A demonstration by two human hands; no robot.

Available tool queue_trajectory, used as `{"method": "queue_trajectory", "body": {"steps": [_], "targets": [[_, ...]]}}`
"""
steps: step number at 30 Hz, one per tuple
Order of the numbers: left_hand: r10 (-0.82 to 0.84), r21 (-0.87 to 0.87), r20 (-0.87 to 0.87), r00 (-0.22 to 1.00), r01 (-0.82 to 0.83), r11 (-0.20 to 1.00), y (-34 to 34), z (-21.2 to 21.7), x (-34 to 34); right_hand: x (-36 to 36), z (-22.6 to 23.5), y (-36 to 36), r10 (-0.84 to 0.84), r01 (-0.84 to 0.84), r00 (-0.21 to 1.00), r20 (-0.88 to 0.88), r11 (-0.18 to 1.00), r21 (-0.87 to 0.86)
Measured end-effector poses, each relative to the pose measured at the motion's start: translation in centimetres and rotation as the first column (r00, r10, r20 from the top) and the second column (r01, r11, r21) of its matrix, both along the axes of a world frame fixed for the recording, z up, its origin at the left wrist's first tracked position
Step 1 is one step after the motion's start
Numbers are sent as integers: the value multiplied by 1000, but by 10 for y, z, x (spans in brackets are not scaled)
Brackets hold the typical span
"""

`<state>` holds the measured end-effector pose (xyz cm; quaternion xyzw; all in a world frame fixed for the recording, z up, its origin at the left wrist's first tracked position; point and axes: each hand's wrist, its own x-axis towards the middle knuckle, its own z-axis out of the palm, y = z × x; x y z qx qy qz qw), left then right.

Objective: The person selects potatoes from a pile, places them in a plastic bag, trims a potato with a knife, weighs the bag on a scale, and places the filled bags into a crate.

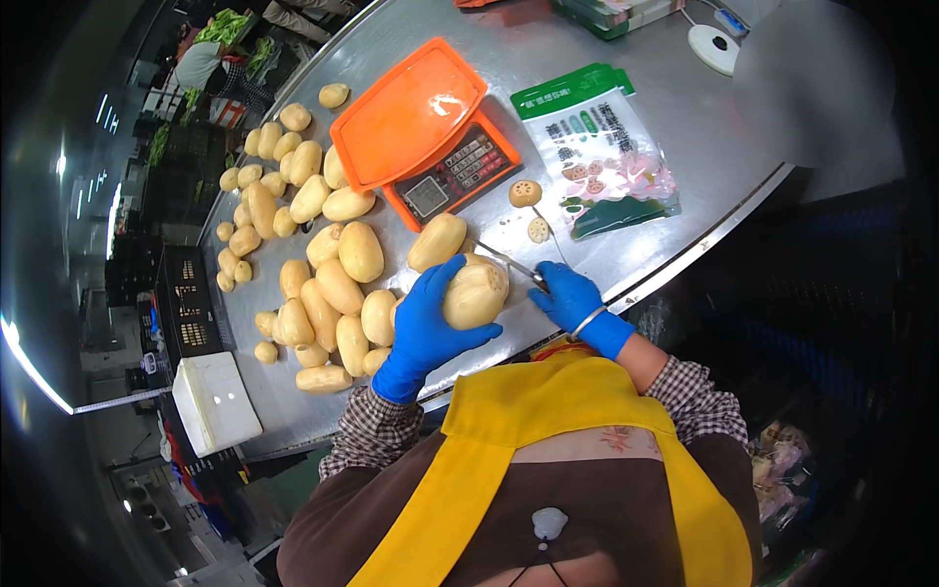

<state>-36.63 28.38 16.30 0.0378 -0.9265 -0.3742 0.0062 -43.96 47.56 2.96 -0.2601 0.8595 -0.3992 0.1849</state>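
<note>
We have a thick, pale yellow lotus root (pixel 477 296) at the near edge of a steel table (pixel 675 108), a little right of the main heap. The left hand (pixel 430 318), in a blue glove, grasps it from the left side, thumb along the near face, fingers over the far one. We note the right hand (pixel 572 296), also blue-gloved, closed round the dark handle of a knife (pixel 511 261); the blade slants away to the left, past the root's far right side. Whether the edge touches the root we cannot tell. A pale bangle (pixel 589 321) circles the right wrist.

Just beyond the held root lies a second root (pixel 437 243), close to the blade tip. Farther off, right of the knife, we see a cut end (pixel 525 194) with its holes showing and, nearer us, a thin slice (pixel 538 230).

To the left, a loose heap of whole roots (pixel 338 286) spreads across the steel, large and small mixed. Beyond the hands stands an orange scale (pixel 411 112), its tray tilted over the keypad. To its right we find flat printed bags (pixel 599 152), green at the top, one overlapping another. At the table's left side: a white box (pixel 215 403) and, adjoining it, a black crate (pixel 188 303).
</note>
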Motion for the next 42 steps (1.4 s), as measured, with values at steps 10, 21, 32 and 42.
{"method": "queue_trajectory", "body": {"steps": [10,21,32,42], "targets": [[-79,4,90,993,78,997,14,8,-13,-31,27,-11,-194,248,950,246,945,-213],[296,760,460,837,-544,356,18,-20,-41,-16,39,7,-119,79,986,-113,949,-304],[-221,9,-163,962,225,974,111,-80,-122,-40,29,113,-36,820,573,819,21,-572],[-418,-407,-94,904,348,845,129,-141,-162,-52,18,164,-184,789,614,768,94,-607]]}}
